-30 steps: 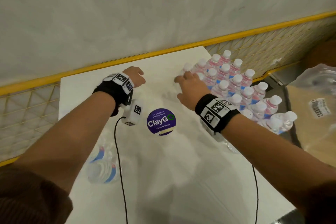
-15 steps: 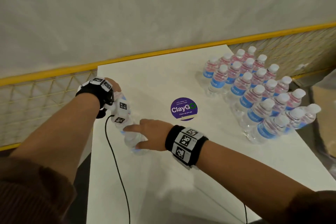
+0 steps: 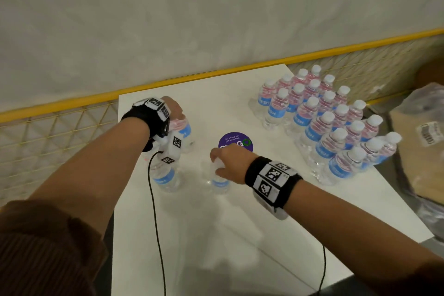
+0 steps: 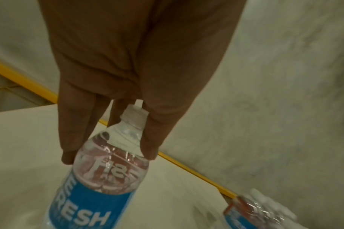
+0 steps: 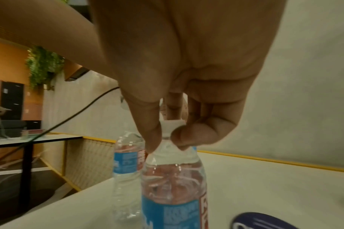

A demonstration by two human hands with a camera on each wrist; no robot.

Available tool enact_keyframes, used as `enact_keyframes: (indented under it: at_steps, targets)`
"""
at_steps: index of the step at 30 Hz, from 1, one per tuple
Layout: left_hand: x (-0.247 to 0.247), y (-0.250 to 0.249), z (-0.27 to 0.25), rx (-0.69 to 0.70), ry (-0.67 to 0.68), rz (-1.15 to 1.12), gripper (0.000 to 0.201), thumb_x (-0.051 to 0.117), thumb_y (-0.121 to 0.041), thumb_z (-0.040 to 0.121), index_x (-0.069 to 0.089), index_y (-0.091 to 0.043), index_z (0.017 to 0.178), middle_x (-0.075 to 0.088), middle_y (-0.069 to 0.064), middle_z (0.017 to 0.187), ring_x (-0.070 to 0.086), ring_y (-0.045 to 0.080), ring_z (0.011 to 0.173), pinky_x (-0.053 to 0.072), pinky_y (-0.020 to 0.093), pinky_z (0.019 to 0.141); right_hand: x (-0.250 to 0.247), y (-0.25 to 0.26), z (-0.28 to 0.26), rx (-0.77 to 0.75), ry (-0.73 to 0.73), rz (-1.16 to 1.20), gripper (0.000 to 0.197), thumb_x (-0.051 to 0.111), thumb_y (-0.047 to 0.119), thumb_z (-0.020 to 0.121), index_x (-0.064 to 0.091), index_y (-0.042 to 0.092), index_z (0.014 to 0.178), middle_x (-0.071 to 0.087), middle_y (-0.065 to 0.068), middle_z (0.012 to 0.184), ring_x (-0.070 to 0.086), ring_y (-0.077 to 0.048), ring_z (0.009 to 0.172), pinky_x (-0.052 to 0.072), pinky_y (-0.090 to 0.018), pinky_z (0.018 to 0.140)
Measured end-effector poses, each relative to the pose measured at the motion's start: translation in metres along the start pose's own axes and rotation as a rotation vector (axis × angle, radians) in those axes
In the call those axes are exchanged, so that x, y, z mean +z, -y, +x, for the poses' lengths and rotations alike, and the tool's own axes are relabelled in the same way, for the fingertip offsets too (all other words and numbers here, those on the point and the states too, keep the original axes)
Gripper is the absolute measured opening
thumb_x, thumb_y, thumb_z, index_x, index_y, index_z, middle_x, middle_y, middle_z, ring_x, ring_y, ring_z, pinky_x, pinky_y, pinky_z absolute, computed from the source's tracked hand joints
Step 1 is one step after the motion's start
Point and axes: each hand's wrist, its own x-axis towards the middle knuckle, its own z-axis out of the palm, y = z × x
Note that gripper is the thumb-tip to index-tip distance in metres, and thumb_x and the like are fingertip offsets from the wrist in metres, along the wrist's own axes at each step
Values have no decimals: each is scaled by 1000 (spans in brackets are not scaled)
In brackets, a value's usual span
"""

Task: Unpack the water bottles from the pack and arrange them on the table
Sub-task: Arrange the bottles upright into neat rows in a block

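Note:
Clear water bottles with blue labels and white caps. My left hand [image 3: 174, 112] holds one water bottle [image 3: 185, 130] by its neck near the table's back left; in the left wrist view the neck sits between my fingers [image 4: 75, 131] and the bottle [image 4: 100, 186] looks tilted. My right hand [image 3: 224, 163] pinches the cap of a second bottle [image 3: 219, 184], upright beside the purple sticker; thumb and fingertips [image 5: 151, 136] close round the cap above that bottle [image 5: 173, 186]. A third bottle [image 3: 166, 176] stands loose under my left wrist.
Several bottles [image 3: 324, 122] stand in rows on the right side of the white table [image 3: 240, 235]. A round purple sticker [image 3: 236, 143] lies mid-table. Crumpled plastic wrap [image 3: 427, 108] lies on a cardboard box off the right edge. A yellow mesh rail [image 3: 60, 127] borders the back and left.
My right hand left the rows on the right, crossed to the left, and now holds a bottle upright by its cap near the sticker. My left hand has taken hold of a bottle.

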Motion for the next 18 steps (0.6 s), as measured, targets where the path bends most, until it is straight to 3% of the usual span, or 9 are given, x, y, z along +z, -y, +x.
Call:
enact_keyframes:
  at_steps: [2,5,7,10,12,15,18]
  targets:
    - [1,-26,-5,63,10,-22,38,53,-8,94,52,-1,132,56,14,133,59,20,82,43,10,43,-10,-24,-8,74,1,-3,32,54,19,90,52,15,121,59,-10,116,55,-28,108,42,-30,83]
    - [8,-61,-8,147,23,-19,36,59,-17,92,59,-5,126,58,12,130,61,26,107,51,23,75,-23,-58,-20,180,-29,-4,30,55,17,88,54,18,118,59,-11,115,56,-29,104,40,-28,77]
    - [18,-80,-11,205,49,-15,36,63,-22,89,62,-7,122,59,12,127,60,28,112,52,32,91,-31,-77,-28,236,-37,-32,29,55,16,89,55,17,118,59,-10,115,56,-28,105,40,-28,76]
    - [43,-104,-13,281,82,29,31,63,-25,86,65,-13,115,62,7,117,61,28,107,52,31,90,-41,-105,-38,322,-55,-64,28,55,12,89,55,16,116,58,-10,111,55,-29,106,40,-29,77]
    - [62,-116,-16,309,120,43,25,64,-28,82,66,-20,105,61,5,105,61,27,99,53,35,92,-45,-120,-43,365,-68,-69,29,52,8,90,56,17,117,50,-6,101,53,-30,108,37,-28,76]
    - [82,-128,-16,367,108,95,29,62,-31,85,64,-20,112,59,1,121,58,25,110,47,27,90,-50,-133,-49,398,-68,-84,31,53,9,90,57,19,119,38,-4,99,51,-30,108,33,-27,76]
    - [93,-135,-18,395,95,95,34,57,-24,90,56,-16,123,52,5,133,51,25,121,41,26,93,-53,-136,-49,427,-76,-88,38,63,23,87,55,20,125,49,-10,111,51,-30,111,37,-29,79]
